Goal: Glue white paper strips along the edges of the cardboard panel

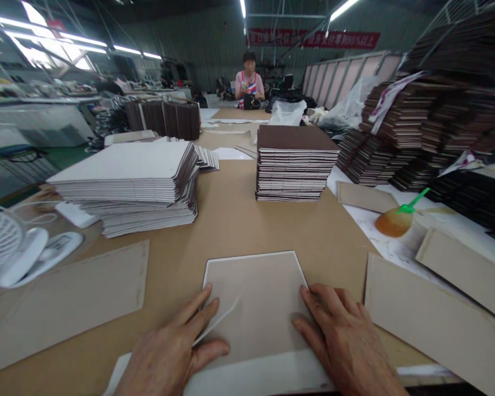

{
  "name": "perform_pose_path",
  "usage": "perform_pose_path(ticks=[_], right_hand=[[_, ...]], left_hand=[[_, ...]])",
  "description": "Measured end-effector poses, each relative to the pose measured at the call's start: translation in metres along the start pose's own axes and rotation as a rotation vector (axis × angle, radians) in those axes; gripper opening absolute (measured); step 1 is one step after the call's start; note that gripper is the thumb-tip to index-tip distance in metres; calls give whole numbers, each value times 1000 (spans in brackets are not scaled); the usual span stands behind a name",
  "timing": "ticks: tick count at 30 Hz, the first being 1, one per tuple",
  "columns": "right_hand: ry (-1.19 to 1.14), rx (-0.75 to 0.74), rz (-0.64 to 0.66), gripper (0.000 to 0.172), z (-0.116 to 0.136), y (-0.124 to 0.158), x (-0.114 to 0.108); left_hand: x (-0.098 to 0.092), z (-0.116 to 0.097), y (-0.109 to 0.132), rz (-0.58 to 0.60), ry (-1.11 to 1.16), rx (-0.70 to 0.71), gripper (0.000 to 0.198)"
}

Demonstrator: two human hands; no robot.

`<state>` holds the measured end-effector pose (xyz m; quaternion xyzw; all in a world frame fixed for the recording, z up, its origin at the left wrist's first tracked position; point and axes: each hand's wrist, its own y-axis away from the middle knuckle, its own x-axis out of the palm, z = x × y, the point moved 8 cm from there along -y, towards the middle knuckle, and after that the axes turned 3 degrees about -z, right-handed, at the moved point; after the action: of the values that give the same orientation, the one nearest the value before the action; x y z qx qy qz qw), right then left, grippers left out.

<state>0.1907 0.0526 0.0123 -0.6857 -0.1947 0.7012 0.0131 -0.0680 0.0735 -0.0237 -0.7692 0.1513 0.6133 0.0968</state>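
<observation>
In front of me lies a flat beige panel (pixel 259 313) with a thin white border along its far and side edges. A paler strip runs across its near part. My left hand (pixel 181 335) rests on the panel's left side, fingertips at the edge and thumb stretched inward. A thin white stick (pixel 220 319) juts from between that thumb and forefinger; its lower end is hidden by the hand. At the right edge lies my right hand (pixel 338 330), fingers extended and apart, the thumb on the panel's surface, with nothing held.
White-faced sheets (pixel 127 170) are stacked at left, dark brown boards (pixel 292 165) straight ahead. Loose beige boards (pixel 107 291) flank me. A green-handled brush (pixel 412 202) over an orange-brown lump (pixel 393 222) lies right; a white fan (pixel 2 236) stands left. A co-worker (pixel 249 85) sits beyond.
</observation>
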Motion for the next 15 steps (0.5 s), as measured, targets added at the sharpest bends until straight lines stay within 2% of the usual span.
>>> perform_pose_path(ticks=[5,8,12,14,15], right_hand=[[-13,-6,2,32,-7,4,-3],[-24,-2,-54,31,-15,9,-9],[-153,-100,-196,34,-29,14,-36],[-194,-85,-258,36,-43,12,-57],[-205,-26,-279,38,-55,8,-68]], left_hand=[[-15,-1,0,12,90,60,50],[-35,1,5,-10,148,97,37],[-74,8,13,-197,131,-10,29],[-80,-2,13,-222,97,15,29],[-77,-12,11,-211,71,62,33]])
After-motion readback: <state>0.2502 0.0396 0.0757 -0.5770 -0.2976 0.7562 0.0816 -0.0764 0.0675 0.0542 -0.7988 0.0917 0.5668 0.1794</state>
